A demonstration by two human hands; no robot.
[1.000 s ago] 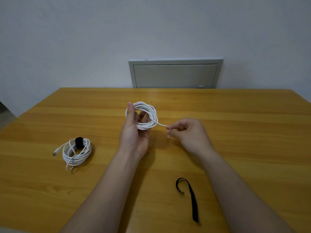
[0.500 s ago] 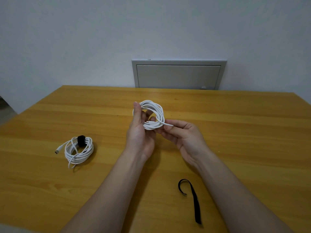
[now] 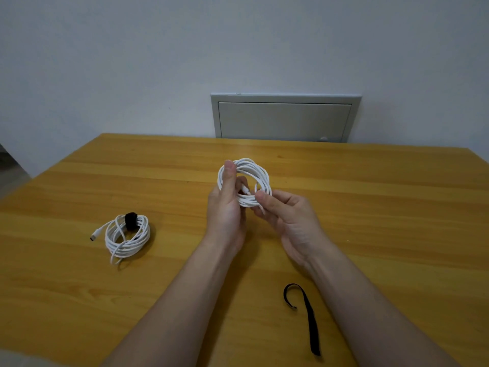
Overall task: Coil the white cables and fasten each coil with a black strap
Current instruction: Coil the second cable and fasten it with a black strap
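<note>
My left hand [image 3: 225, 207] grips a coil of white cable [image 3: 254, 173] above the middle of the wooden table [image 3: 370, 207], thumb over the coil's left side. My right hand [image 3: 288, 221] pinches the coil's lower right part, where the cable's loose end lies against the loops. A loose black strap [image 3: 307, 313] lies flat on the table near the front, right of centre. To the left rests a second white cable coil [image 3: 127, 237] with a black strap [image 3: 130, 220] wrapped round it and its plug pointing left.
A grey metal wall panel [image 3: 284, 119] sits behind the table's far edge. The table's left corner drops off toward the floor [image 3: 10, 176] at the far left.
My right hand has brought the cable's loose end from the right up to the coil and now pinches the coil itself. The view shifted slightly.
</note>
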